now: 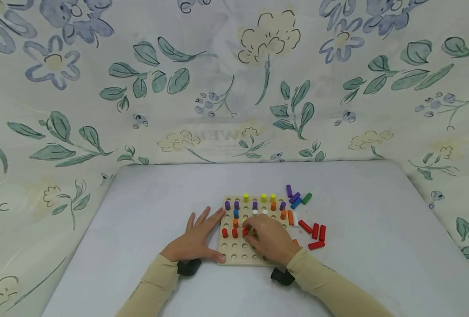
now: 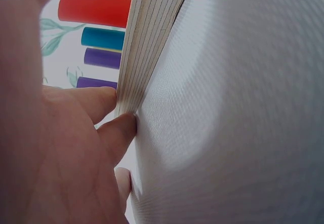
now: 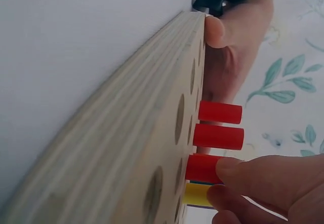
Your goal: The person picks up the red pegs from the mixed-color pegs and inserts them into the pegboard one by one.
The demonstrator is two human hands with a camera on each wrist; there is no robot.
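Note:
A wooden pegboard (image 1: pixel 239 263) lies flat on the table, with upright colored pegs in some of its holes. My right hand (image 1: pixel 274 237) is over its middle. In the right wrist view, thumb and fingers pinch a red peg (image 3: pixel 201 168) standing at the board's face, the third in a line of red pegs; whether it is fully seated cannot be told. A yellow peg (image 3: pixel 196 194) stands close beside those fingers. My left hand (image 1: pixel 192 243) rests along the board's left side, fingers spread, thumb at the near corner. The right hand hides part of the board.
Loose red pegs (image 1: pixel 315 231) lie right of the board, with an orange peg (image 1: pixel 290 217) and a white peg (image 1: pixel 295 219) nearer it. Purple, blue and green pegs (image 1: pixel 307 198) lie at its far right corner. A floral cloth (image 1: pixel 218 110) hangs behind the table.

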